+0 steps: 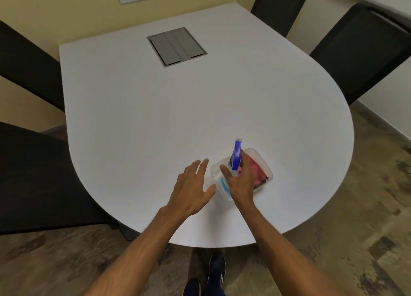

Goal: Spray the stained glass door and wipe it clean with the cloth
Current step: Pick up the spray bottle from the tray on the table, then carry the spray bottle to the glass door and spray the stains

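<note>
While the spray bottle (235, 155) stands upright in a clear plastic tub (268, 170) on the white worktop (155, 117), its neck is gripped by the right hand (241, 184). The thumb is set on the bottle's left side. The fingers (244, 162) are wrapped round the right side, lightly curled and close together, reaching out over the cloth. The blue trigger head is left exposed above the hand.

The left hand (191, 189) is held flat and relaxed just left of the tub, palm down. Its fingers (200, 165) are slightly spread and nothing is held. The thumb tip is seen just beside the tub's near-left corner; contact cannot be confirmed.

The pink cloth (258, 171) is bunched in the right half of the tub, beside the bottle. The tub is placed near the worktop's rounded near-right edge.

A grey cable hatch (176, 46) is set into the far side of the worktop. Dark chairs (364, 48) are placed around it.
</note>
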Demonstrator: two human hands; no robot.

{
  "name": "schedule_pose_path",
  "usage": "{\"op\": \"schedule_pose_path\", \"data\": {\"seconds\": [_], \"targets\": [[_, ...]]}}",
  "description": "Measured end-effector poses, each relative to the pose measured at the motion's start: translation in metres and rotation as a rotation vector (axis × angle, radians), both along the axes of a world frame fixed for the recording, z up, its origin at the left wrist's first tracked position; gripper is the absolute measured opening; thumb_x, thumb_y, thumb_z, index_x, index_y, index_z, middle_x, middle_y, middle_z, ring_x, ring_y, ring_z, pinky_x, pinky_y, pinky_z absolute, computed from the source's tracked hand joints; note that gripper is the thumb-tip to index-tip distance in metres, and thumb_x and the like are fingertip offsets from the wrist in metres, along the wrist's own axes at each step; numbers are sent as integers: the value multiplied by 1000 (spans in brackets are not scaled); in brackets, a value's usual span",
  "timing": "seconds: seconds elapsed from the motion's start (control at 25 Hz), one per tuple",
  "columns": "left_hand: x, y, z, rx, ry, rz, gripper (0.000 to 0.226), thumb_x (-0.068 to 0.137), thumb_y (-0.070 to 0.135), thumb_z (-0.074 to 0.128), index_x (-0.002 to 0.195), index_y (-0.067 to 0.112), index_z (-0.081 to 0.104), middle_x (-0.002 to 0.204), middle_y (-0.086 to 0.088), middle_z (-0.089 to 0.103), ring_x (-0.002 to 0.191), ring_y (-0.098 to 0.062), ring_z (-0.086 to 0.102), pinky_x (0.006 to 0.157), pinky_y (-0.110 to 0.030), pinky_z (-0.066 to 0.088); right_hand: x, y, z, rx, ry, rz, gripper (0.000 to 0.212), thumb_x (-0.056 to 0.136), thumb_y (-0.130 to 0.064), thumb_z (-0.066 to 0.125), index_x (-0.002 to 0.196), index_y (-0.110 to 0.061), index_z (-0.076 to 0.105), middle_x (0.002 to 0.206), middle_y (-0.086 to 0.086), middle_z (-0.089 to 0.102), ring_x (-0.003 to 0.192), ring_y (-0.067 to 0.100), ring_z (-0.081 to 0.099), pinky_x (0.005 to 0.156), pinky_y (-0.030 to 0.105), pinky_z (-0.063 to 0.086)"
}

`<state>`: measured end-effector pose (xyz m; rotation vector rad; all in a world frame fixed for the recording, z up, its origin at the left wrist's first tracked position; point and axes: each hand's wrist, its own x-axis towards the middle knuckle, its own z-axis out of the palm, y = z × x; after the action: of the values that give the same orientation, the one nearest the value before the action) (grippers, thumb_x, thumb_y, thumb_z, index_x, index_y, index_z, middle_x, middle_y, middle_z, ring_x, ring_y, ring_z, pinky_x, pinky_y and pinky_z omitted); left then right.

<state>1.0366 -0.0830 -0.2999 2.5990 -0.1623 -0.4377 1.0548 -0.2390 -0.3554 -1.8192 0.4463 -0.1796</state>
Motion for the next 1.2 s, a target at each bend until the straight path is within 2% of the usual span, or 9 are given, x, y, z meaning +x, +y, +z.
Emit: {"op": "schedule_pose_path", "data": {"seconds": [0.08,0.24,0.4,0.48,0.56,0.64,0.76,1.0,1.2], "targets": [[6,-2,-5,4,8,5,81,96,59,50,160,32,11,170,2,15,156,-24,17,124,-46,18,4,2,-3,0,-13,-28,64,90,-26,76,146,-14,49,128,1,63,114,14,58,89,13,48],[14,-4,-7,3,19,0,80,96,59,49,160,32,9,170,2,14,156,-24,16,125,-46,16,11,0,-3,24,-29,-37,55,93,-25,73,141,-6,54,112,-2,63,100,16,62,72,-5,45],[24,-3,2,9,14,-39,81,96,59,49,160,33,7,170,2,11,157,-24,14,125,-46,15,16,-2,11,-34,-103,-58,47,91,-20,76,131,-3,59,104,-3,66,86,6,64,73,-6,44],[30,-4,10,13,0,-73,82,96,59,50,160,33,6,171,2,10,157,-23,13,125,-46,15,21,-3,25,-52,-154,-66,41,90,-16,77,126,-10,58,101,-12,63,86,-1,65,75,-5,44],[37,-4,19,10,-18,-113,82,96,60,49,160,33,5,171,2,9,157,-23,13,125,-45,15,24,-3,43,-53,-206,-35,41,92,-13,74,122,-29,51,101,-20,59,93,-9,63,77,-3,45],[44,-3,28,12,-38,-168,81,96,59,48,160,33,6,171,2,9,157,-23,14,125,-45,17,25,-2,59,-44,-231,-22,42,95,-13,70,118,-36,45,101,-17,62,95,-1,65,78,4,50],[52,-2,42,28,-59,-247,79,96,62,43,160,33,6,171,2,9,157,-23,14,126,-46,19,22,1,82,-4,-241,-80,41,95,-16,69,122,-28,41,107,2,64,92,22,68,80,19,57],[46,2,71,-2,-168,-474,73,97,60,43,159,32,18,169,2,20,154,-22,23,123,-44,26,-23,11,124,25,-324,-265,41,93,-14,73,118,-30,45,103,-12,61,90,13,68,73,15,57],[23,3,92,-85,-210,-610,67,99,56,44,157,27,28,165,1,29,149,-21,32,122,-41,32,-74,18,149,-21,-355,-402,39,95,-15,70,128,-22,51,118,1,66,96,24,69,81,29,61]]}}
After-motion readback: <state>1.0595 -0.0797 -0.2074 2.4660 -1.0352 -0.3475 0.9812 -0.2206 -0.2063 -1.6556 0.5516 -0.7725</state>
